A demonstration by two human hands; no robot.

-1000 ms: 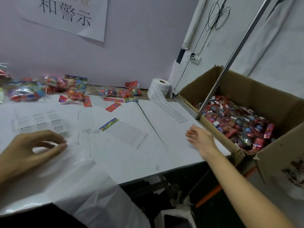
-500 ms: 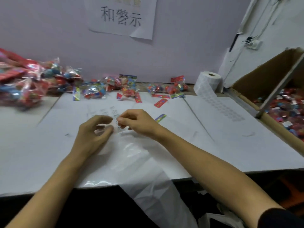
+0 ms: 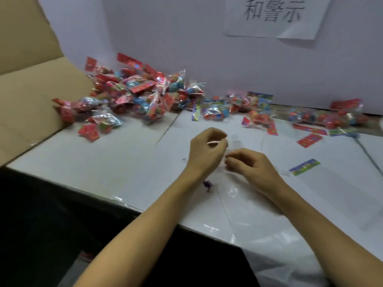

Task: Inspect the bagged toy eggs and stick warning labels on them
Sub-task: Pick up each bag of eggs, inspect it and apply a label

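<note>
A heap of bagged toy eggs (image 3: 132, 96) in red and blue wrappers lies at the back left of the white table (image 3: 107, 162); more bags (image 3: 238, 109) are strung along the wall to the right. My left hand (image 3: 207, 151) and my right hand (image 3: 248, 164) meet at the table's middle over a sheet of warning labels (image 3: 236, 141). The left thumb and finger pinch a small pale strip, which looks like a label. The right hand's fingers are curled down on the sheet's edge. The view is blurred.
A cardboard box flap (image 3: 27, 83) rises at the left. An empty clear bag with a coloured header (image 3: 304, 167) lies to the right of my hands. Clear plastic film (image 3: 269, 224) hangs over the front edge. A paper sign (image 3: 273, 15) is taped to the wall.
The camera has swung left, from the box of eggs on the right to the heap on the left. My right hand came in from the right to join the left over the label sheet.
</note>
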